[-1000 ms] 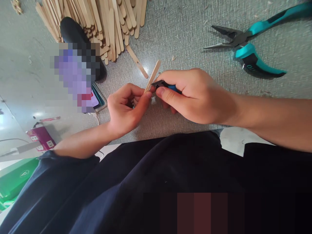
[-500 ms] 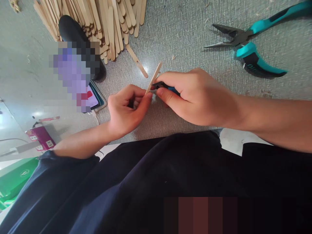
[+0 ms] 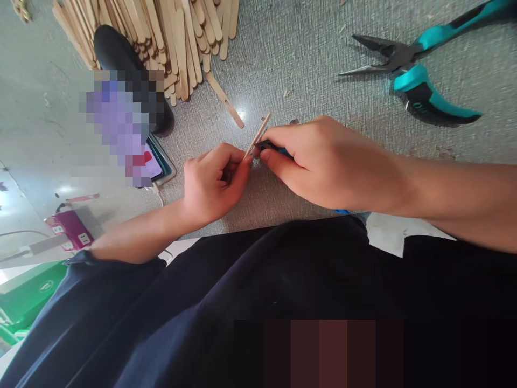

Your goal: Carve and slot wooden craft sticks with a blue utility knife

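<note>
Between the thumb and bent fingers of my left hand (image 3: 216, 180) is a wooden craft stick (image 3: 258, 133), tilted with its free end up and to the right and its narrow edge towards me. My right hand (image 3: 323, 161) is closed around a utility knife (image 3: 266, 144) with a dark tip and a blue handle, mostly covered by the palm. The knife's tip touches or nearly touches the stick's right side, just above my left fingertips. Beyond the hands lies a second craft stick (image 3: 226, 99) with a slot cut in its middle.
A heap of craft sticks (image 3: 177, 43) lies at the back left. Beside it are a black rounded case (image 3: 117, 48) and a phone (image 3: 155, 161) with a cable. Open long-nose pliers (image 3: 404, 56) rest at the back right. A purple power strip (image 3: 70, 229) sits at left.
The held craft stick has turned so that its edge shows more, and its free end has dropped slightly. The left hand has shifted a little to the right; the knife stays against or close to the stick.
</note>
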`<state>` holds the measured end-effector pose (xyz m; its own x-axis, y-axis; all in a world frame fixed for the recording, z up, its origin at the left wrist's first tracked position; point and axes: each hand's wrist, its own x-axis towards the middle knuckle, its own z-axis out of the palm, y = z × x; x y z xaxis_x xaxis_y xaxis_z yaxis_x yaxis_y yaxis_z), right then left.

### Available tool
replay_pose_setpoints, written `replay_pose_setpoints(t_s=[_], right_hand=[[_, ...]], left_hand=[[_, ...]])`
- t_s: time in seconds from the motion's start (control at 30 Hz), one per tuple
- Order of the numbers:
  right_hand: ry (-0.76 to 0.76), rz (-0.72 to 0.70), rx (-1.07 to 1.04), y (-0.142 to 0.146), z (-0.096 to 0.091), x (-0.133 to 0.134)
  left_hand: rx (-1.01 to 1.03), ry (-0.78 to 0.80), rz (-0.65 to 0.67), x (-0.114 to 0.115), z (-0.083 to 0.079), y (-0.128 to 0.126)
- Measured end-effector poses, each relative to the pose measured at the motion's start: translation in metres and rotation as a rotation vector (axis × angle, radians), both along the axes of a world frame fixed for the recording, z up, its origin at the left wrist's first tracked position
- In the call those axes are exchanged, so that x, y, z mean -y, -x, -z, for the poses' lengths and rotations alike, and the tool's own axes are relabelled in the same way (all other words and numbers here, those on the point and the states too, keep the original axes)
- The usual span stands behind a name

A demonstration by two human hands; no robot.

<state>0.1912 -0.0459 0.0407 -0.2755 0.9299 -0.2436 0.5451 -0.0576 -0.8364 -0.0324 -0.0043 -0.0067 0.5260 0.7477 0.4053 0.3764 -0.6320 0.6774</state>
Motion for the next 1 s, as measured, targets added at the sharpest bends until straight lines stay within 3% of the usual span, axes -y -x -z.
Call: replay_pose_setpoints(t_s=[0.3,0.53,0.73,1.0], right_hand=[[0.116,-0.014,-0.068,0.001,-0.002,-0.008],[0.397,0.074,-0.215,0.004,-0.004,-0.012],[0.438,0.066,-0.312,0.001,-0.004,-0.016],[0.433,0.071,-0.342,-0.003,-0.008,-0.017]], left_hand=[[0.065,0.0,0.087,-0.002,-0.003,-0.002],[0.0,0.08,0.044,-0.001,-0.002,-0.001],[0.114,0.292,0.011,0.001,-0.007,-0.004],[0.131,0.399,-0.024,0.004,-0.005,-0.002]])
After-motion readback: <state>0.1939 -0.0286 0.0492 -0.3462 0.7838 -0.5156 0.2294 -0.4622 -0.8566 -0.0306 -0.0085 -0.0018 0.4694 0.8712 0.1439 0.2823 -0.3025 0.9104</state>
